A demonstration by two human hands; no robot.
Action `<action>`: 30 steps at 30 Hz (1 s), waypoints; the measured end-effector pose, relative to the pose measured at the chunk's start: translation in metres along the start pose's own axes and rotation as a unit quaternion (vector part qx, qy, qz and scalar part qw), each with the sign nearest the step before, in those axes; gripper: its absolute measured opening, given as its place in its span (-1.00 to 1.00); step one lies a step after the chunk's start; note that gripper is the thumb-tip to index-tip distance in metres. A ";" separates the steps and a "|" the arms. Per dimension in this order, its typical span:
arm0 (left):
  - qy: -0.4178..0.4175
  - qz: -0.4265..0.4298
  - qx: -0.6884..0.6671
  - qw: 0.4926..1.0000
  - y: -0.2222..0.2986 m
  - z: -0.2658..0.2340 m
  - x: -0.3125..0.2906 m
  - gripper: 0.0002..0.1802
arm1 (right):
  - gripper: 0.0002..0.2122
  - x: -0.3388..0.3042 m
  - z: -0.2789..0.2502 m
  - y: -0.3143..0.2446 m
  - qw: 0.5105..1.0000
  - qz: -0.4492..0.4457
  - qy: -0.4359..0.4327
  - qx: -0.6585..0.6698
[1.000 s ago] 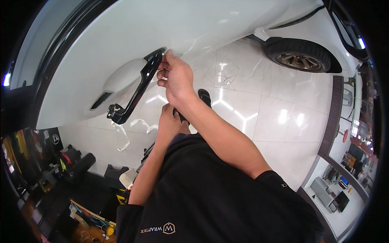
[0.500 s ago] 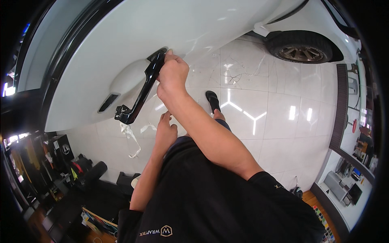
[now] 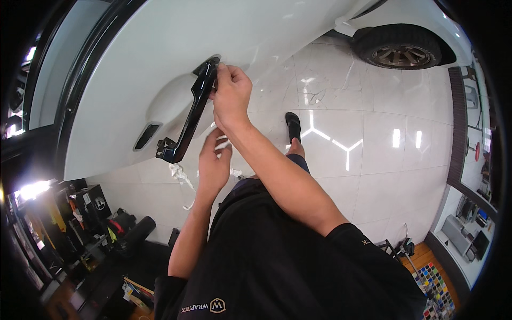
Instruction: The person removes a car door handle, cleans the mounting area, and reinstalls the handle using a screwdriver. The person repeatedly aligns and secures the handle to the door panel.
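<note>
A glossy black car door handle (image 3: 194, 114) slants out from a white car door (image 3: 133, 69). Its upper end sits at a dark opening in the door, while the lower end, with an exposed black bracket, stands away from the panel. My right hand (image 3: 233, 96) pinches the handle near its upper end, thumb and fingertips against its side. Below it, my left hand (image 3: 215, 162) is raised with its fingers loosely bent and apart, and nothing shows in it. Another dark slot (image 3: 146, 136) lies in the door beside the handle's lower end.
Crumpled whitish strips (image 3: 178, 173) lie on the glossy tiled floor (image 3: 330, 186) below the handle. A car wheel (image 3: 400, 53) is at the far right. Black boxes and gear (image 3: 96, 205) stand at left; a counter with devices (image 3: 458, 237) is along the right.
My left hand has risen toward the right wrist, its fingers now lifted and more apart. The right hand keeps its hold near the handle's upper end with slightly shifted fingers. The whole view has shifted a little.
</note>
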State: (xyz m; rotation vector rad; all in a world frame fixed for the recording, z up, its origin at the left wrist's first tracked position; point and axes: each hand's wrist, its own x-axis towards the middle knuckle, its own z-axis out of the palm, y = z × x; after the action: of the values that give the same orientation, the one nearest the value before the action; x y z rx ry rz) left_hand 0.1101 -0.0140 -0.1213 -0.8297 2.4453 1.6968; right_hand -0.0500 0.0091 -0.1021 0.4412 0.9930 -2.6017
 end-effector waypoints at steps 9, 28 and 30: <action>0.170 -0.016 -0.305 0.937 0.042 0.030 0.063 -0.77 | -0.81 0.000 -0.007 -0.022 0.997 0.057 -0.038 -0.028; 0.080 -0.023 -0.651 0.754 0.046 0.045 0.103 -0.69 | -0.77 0.023 -0.027 -0.058 0.966 0.203 -0.112 -0.111; 0.078 0.009 -0.659 0.748 0.048 0.049 0.104 -0.70 | -0.75 0.023 -0.027 -0.055 0.966 0.193 -0.114 -0.125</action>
State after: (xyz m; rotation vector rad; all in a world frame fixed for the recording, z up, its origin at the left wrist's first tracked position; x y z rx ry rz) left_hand -0.0128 0.0006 -0.1342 -0.9339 0.8632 3.3608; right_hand -0.0878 0.0623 -0.0983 0.2347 1.0214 -2.0924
